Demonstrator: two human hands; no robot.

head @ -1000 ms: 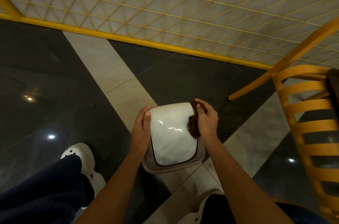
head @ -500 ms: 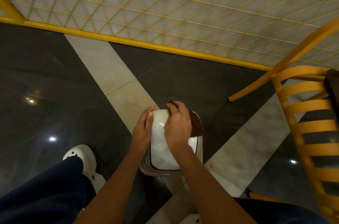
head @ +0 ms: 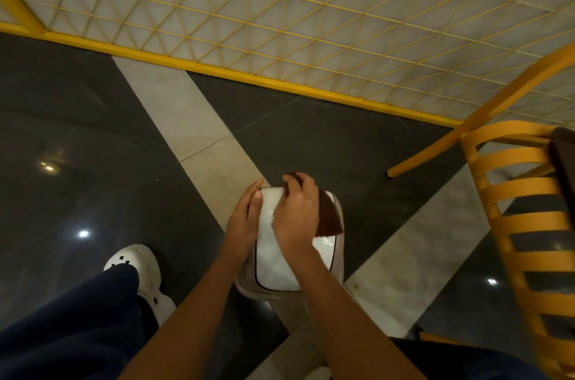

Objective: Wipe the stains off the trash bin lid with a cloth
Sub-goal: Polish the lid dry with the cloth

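A small trash bin with a glossy white lid (head: 273, 267) stands on the floor between my feet. My left hand (head: 244, 221) grips the bin's left edge, thumb resting on the lid. My right hand (head: 295, 214) lies flat over the middle and far part of the lid, pressing a dark brown cloth (head: 329, 217) onto it. The cloth sticks out from under the hand toward the lid's right side. The part of the lid under my right hand is hidden.
A yellow slatted chair (head: 510, 224) stands close on the right, one leg reaching toward the bin. A yellow-framed lattice panel (head: 280, 21) runs along the far side. The floor is dark glossy tile with pale strips. My white shoe (head: 137, 267) is at the left.
My right hand has carried the cloth from the lid's right edge leftward across the top, and now sits over the lid's middle. The left hand has kept its grip.
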